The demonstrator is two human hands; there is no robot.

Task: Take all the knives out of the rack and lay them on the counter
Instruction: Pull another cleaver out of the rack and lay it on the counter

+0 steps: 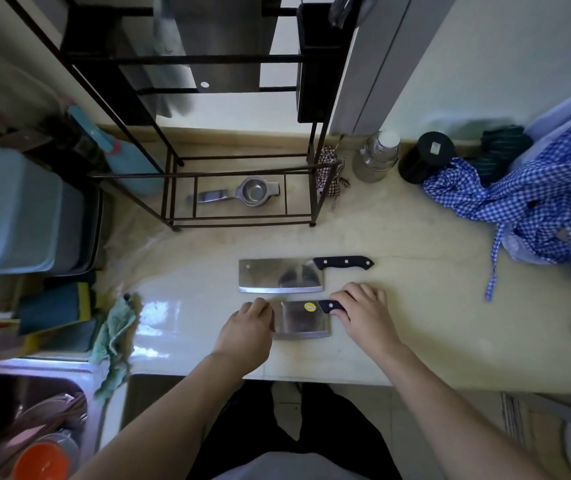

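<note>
Two cleavers lie flat on the pale counter (415, 334). The far cleaver (280, 276) has a black riveted handle pointing right. The near cleaver (299, 320) carries a yellow sticker; my right hand (363, 311) is closed around its black handle, and my left hand (247, 327) rests its fingers on the blade's left end. The black wire rack (242, 188) stands at the back of the counter. High in the rack hang a wide steel blade (221, 43) and a blurred grey blade (169, 57).
A steel strainer (242, 194) lies on the rack's bottom shelf. A steel jar (377, 157), a black canister (426, 155) and blue checked cloth (536, 202) sit at the right. A green rag (117, 337) and sink with dishes (27, 431) are at the left.
</note>
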